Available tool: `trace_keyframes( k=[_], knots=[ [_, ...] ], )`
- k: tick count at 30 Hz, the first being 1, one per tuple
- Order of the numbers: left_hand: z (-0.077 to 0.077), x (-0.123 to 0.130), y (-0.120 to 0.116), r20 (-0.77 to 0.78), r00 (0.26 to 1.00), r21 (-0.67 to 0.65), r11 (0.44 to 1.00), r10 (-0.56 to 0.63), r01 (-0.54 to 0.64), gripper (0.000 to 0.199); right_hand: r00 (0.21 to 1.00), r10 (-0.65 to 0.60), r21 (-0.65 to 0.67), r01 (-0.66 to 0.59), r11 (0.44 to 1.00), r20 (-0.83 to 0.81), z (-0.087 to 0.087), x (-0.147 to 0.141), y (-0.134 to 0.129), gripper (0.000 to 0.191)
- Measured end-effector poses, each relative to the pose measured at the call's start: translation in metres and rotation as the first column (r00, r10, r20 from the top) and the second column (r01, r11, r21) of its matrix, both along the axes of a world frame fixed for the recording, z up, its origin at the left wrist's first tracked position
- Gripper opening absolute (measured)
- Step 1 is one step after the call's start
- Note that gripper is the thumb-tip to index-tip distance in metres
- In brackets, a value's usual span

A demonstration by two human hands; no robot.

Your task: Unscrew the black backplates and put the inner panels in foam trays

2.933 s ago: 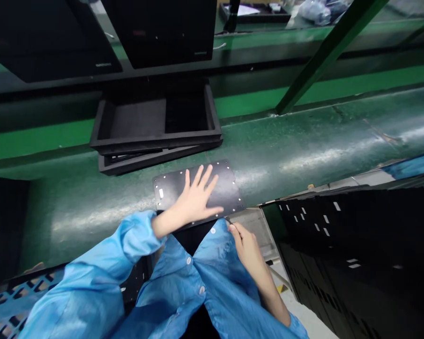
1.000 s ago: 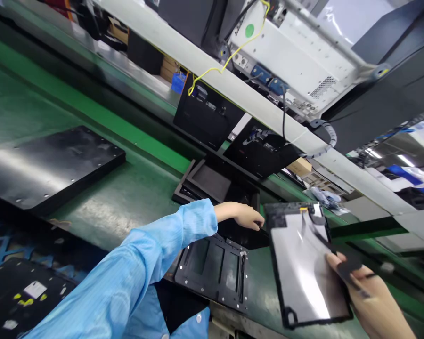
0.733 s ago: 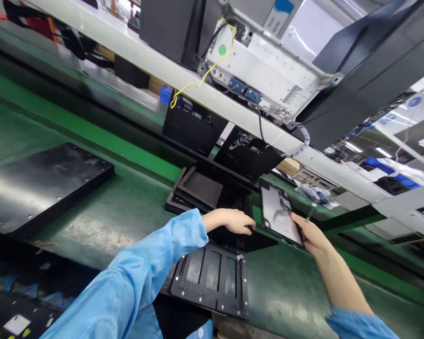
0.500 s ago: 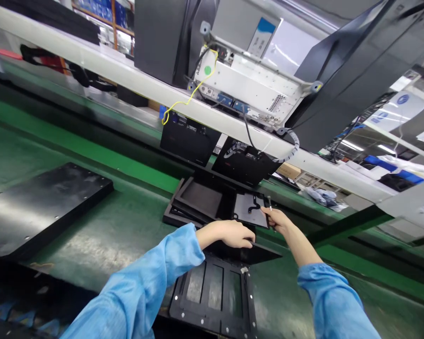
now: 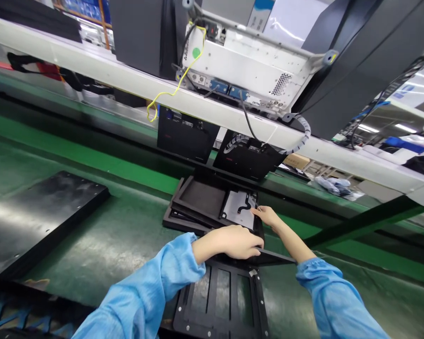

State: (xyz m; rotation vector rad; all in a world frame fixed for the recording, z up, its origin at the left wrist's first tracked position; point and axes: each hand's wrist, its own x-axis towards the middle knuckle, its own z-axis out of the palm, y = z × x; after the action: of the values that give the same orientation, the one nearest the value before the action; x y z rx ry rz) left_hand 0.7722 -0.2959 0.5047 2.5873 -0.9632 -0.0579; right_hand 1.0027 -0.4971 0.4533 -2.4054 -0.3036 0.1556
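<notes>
My left hand (image 5: 240, 241) is closed on the upper edge of a thin dark panel (image 5: 273, 257), which is tilted. Below that panel lies a black slotted frame (image 5: 215, 292) with pale round spots along its border. My right hand (image 5: 268, 217) is closed, with a slim metal-tipped tool (image 5: 259, 209) showing at its fingers; most of it is hidden. The fingertips are at the right side of a silver-grey plate (image 5: 235, 214) carrying a black ribbon cable (image 5: 245, 203). Beside the plate sits a stack of dark trays (image 5: 203, 197).
A large black panel (image 5: 38, 216) lies on the green bench (image 5: 127, 226) to the left. Two black units (image 5: 187, 136) stand behind the trays. Above, a white rail (image 5: 127, 89) crosses the view, with a white equipment chassis (image 5: 243, 66) and a yellow cable (image 5: 178, 87).
My right hand has moved left, and the silver-grey plate has shifted left towards the dark trays. My left hand and the dark panel have moved slightly right and down. The camera view has shifted.
</notes>
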Motion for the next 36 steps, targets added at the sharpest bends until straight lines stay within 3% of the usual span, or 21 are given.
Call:
trace_keyframes(
  k=[6, 10, 13, 17, 20, 22, 24, 28, 32, 36],
  knots=[
    [0.005, -0.007, -0.002, -0.017, 1.000, 0.001, 1.000, 0.012, -0.011, 0.035, 0.997, 0.041, -0.177, -0.029, 0.984, 0.064, 0.005, -0.010, 0.005, 0.048],
    [0.007, -0.012, -0.003, 0.005, 1.000, 0.024, 1.000, 0.011, -0.011, 0.035, 0.984, 0.001, -0.297, 0.052, 0.953, 0.176, 0.016, -0.020, 0.008, 0.027],
    [0.010, -0.016, -0.002, 0.025, 1.000, 0.032, 0.999, 0.013, -0.014, 0.034, 0.962, -0.024, -0.329, 0.117, 0.937, 0.273, 0.032, -0.028, 0.002, 0.041],
    [0.007, -0.031, -0.005, 0.084, 0.996, 0.026, 0.999, 0.027, -0.029, 0.028, 0.952, -0.013, -0.313, 0.114, 0.943, 0.306, 0.055, -0.048, -0.024, 0.046],
    [-0.014, -0.057, -0.017, 0.182, 0.983, 0.055, 0.998, 0.032, -0.043, 0.024, 0.963, -0.011, -0.217, 0.072, 0.974, 0.268, 0.055, -0.076, -0.059, 0.051],
    [-0.040, -0.080, -0.029, 0.286, 0.958, 0.071, 0.997, 0.014, -0.036, 0.020, 0.975, -0.039, -0.080, 0.058, 0.995, 0.221, 0.039, -0.104, -0.085, 0.058],
    [-0.070, -0.105, -0.042, 0.406, 0.914, 0.085, 0.995, 0.014, -0.053, 0.026, 0.980, -0.120, 0.096, 0.105, 0.990, 0.162, 0.011, -0.140, -0.107, 0.066],
    [-0.120, -0.142, -0.059, 0.549, 0.834, 0.130, 0.980, 0.058, -0.154, 0.040, 0.934, -0.357, 0.395, 0.320, 0.861, 0.021, -0.062, -0.227, -0.135, 0.080],
    [-0.142, -0.163, -0.062, 0.573, 0.818, 0.169, 0.967, 0.060, -0.190, 0.044, 0.845, -0.525, 0.516, 0.495, 0.699, -0.100, -0.121, -0.299, -0.147, 0.081],
    [-0.147, -0.179, -0.062, 0.552, 0.832, 0.190, 0.963, 0.056, -0.192, 0.046, 0.780, -0.605, 0.632, 0.552, 0.545, -0.160, -0.144, -0.333, -0.152, 0.073]
  ],
)
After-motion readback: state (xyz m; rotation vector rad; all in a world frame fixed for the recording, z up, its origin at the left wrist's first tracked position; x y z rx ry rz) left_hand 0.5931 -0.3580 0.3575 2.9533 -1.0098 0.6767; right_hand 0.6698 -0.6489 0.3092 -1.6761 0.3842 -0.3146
